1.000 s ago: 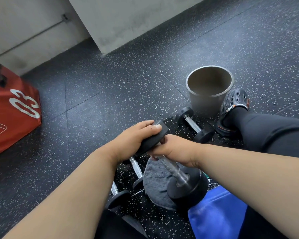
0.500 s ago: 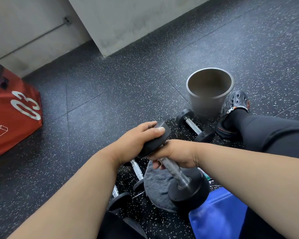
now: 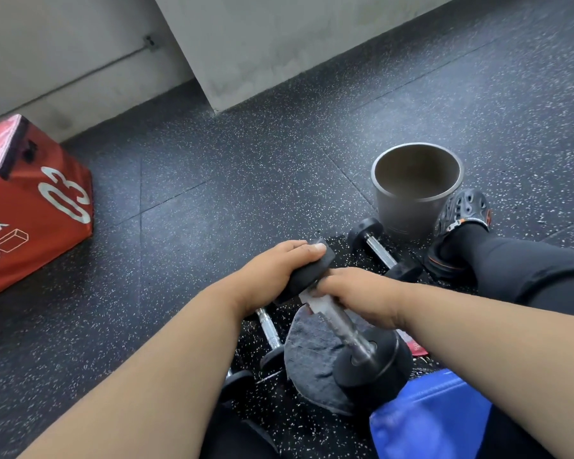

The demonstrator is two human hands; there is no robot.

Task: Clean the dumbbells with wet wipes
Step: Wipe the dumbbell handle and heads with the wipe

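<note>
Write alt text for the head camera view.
A seated person's left hand grips the upper head of a tilted dumbbell while the right hand wraps a white wipe around its handle. More dumbbells, a grey bucket and a red box sit on the speckled floor.

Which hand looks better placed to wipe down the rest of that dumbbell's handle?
Right. The right hand already grips the dumbbell handle with a white wipe showing under it. The left hand holds the top head, steadying it.
</note>
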